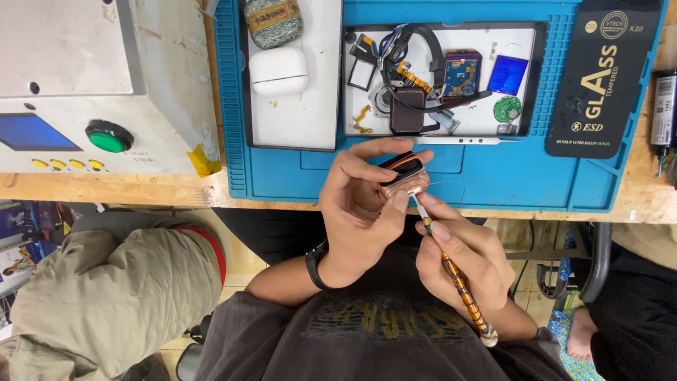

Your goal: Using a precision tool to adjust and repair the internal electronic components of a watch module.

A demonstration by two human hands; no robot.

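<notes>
**Watch body under hand tool, at the front edge of the blue mat**

Watch body: small, rounded-rectangular, copper-toned casing with a dark glossy face showing orange streaks. Held just in front of the blue mat, above its near edge and over the person's lap.

Left hand: curled closed around the watch body, thumb under one end, fingers over the far side; a dark band sits on the wrist.

Right hand: closed in a pen grip on a thin tool with an orange-and-dark banded handle. The metal tip touches the lower edge of the watch body, apparently at the seam between face and casing.

Step in hand, as judged: prying or picking at the seam of the casing. The next move would seem to call for a steady left grip and light, shallow pressure from the tip, since a slip could scratch the face or reach the thumb.

On the blue mat, farther from the person:
- white tray holding loose watch parts: a dark strap, a brown square casing, small blue boards, a green disc, ribbon cables.
- second white tray, to the left, with a white earbud case and a grey woven pouch.
- black flat package, at the right end.

Left of the blue mat: grey machine with a green button and blue screen.
</notes>
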